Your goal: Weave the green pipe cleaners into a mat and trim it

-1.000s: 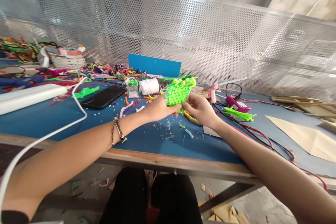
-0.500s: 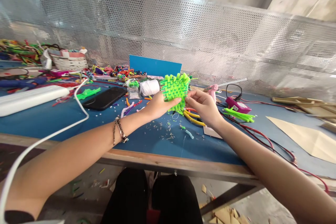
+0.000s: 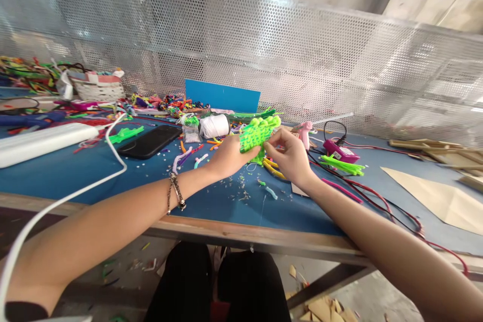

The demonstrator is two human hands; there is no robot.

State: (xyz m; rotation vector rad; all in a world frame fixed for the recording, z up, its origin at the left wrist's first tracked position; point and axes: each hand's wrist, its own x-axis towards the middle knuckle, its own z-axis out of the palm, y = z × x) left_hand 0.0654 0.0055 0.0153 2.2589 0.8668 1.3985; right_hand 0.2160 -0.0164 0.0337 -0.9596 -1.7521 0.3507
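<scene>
A bright green woven pipe-cleaner piece (image 3: 258, 133) is held above the blue table. My left hand (image 3: 232, 157) grips it from the left, thumb across its lower front. At the right edge, the thumb and fingertips of my right hand (image 3: 289, 153) are pinched together against the weave; the exact strand between them is too small to see. Beneath the hands lie yellow pipe cleaners (image 3: 274, 168), a short green and light-blue piece (image 3: 268, 190) and scattered clippings (image 3: 243, 192).
A black phone (image 3: 151, 142), a white thread spool (image 3: 214, 126) and a white power strip (image 3: 45, 142) lie leftward. To the right are a pink glue gun (image 3: 305, 133), a magenta box (image 3: 341, 151), green pipe cleaners (image 3: 342, 165) and red-black wires. A perforated metal screen (image 3: 241, 50) stands behind.
The woven piece has tipped back, showing its looped upper edge, and moved slightly right and down. Both hands still hold it; a magenta stick now shows beside my right forearm.
</scene>
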